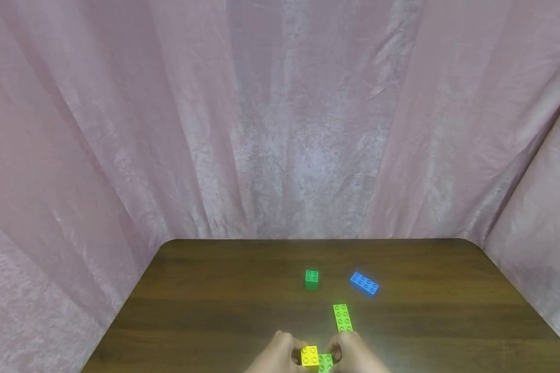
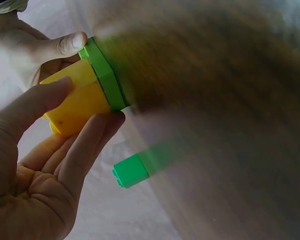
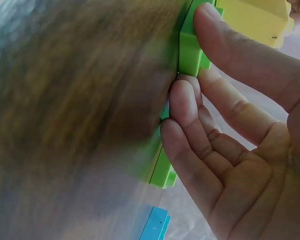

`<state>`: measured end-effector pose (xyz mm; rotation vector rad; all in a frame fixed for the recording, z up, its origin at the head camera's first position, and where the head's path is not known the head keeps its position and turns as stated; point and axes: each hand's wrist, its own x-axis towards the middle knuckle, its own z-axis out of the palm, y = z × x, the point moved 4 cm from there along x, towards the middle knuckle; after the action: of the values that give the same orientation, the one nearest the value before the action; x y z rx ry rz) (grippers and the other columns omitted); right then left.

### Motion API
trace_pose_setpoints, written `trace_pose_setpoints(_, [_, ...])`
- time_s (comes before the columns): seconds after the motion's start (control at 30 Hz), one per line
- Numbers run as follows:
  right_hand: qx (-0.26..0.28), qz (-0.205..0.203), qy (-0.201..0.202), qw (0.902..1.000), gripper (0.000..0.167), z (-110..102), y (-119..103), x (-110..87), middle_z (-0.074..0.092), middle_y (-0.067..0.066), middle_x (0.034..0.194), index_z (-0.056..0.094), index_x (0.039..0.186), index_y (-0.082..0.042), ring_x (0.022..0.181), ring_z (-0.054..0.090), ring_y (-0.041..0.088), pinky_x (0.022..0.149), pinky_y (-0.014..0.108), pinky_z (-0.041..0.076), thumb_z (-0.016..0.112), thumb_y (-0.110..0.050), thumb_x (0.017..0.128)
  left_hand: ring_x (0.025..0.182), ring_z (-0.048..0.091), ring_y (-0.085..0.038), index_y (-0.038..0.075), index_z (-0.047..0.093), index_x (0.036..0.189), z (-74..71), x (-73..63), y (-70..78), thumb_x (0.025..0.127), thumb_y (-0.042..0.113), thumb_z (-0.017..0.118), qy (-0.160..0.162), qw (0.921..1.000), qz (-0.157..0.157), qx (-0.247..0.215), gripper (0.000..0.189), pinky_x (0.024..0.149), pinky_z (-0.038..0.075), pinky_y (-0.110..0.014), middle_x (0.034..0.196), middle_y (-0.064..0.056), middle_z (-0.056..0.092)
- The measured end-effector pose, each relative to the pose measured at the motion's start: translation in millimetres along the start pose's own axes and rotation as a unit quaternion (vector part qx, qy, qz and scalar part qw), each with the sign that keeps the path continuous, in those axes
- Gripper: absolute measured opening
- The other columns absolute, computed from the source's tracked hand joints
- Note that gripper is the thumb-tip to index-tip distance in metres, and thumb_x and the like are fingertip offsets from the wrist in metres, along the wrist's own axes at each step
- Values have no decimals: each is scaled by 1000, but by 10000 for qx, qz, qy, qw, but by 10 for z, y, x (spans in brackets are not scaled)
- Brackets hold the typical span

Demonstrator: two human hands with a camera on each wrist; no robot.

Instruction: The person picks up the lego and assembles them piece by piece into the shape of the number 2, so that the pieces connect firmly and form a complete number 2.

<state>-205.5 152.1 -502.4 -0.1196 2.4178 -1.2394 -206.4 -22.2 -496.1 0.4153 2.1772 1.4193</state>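
Observation:
Thumb and fingers of my left hand (image 1: pixel 280 354) pinch a yellow block (image 1: pixel 309 356) with a two-by-two stud top. Under one end of it lies a flat light green brick (image 2: pixel 106 75), its remaining studs showing to the right in the head view. My right hand (image 1: pixel 353 354) grips that light green brick between thumb and fingers, seen closely in the right wrist view. The yellow block sits upright on the light green brick, close against it. Both pieces are at the table's near side.
Just beyond my right hand lies a second flat light green brick (image 1: pixel 343 317). Farther back on the brown wooden table (image 1: pixel 205 300) are a dark green cube-shaped brick (image 1: pixel 311 280) and a flat blue brick (image 1: pixel 364 283). Pink curtains (image 1: pixel 308 129) hang around the table.

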Motion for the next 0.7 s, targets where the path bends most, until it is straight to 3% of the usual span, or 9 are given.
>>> trace_pose_setpoints(0.23, [-75, 5, 21, 10000, 25, 17, 1, 15, 64, 4, 78, 71, 89, -5, 76, 58, 20, 66, 38, 54, 73, 10, 69, 70, 66, -13, 7, 77, 93, -18, 2, -5, 75, 11, 81, -82, 9999, 77, 103, 19, 67, 59, -28, 80, -2, 75])
trace_pose_setpoints(0.4, [-73, -146, 0, 9999, 25, 1, 18, 32, 64, 4, 77, 71, 89, -3, 75, 58, 20, 65, 37, 54, 73, 11, 68, 74, 68, -14, 8, 77, 96, -16, 12, -34, 74, 12, 82, -84, 9999, -27, -83, 23, 68, 61, -31, 83, -2, 75])
trace_pose_setpoints(0.57, [-143, -368, 1, 9992, 26, -40, 46, 28, 64, 3, 76, 72, 89, -1, 74, 56, 19, 64, 36, 53, 73, 13, 68, 74, 70, -13, 7, 77, 96, 6, 52, -40, 73, 9, 83, 15, 9998, 109, -187, 23, 68, 61, -29, 85, -5, 76])
trace_pose_setpoints(0.7, [-180, -270, -50, 9995, 25, -48, 55, 28, 64, 3, 77, 71, 90, -1, 75, 56, 19, 66, 37, 53, 73, 12, 69, 70, 69, -10, 9, 78, 91, 16, 50, -32, 74, 9, 82, 71, 9995, 274, -139, 18, 65, 59, -24, 82, -4, 77])
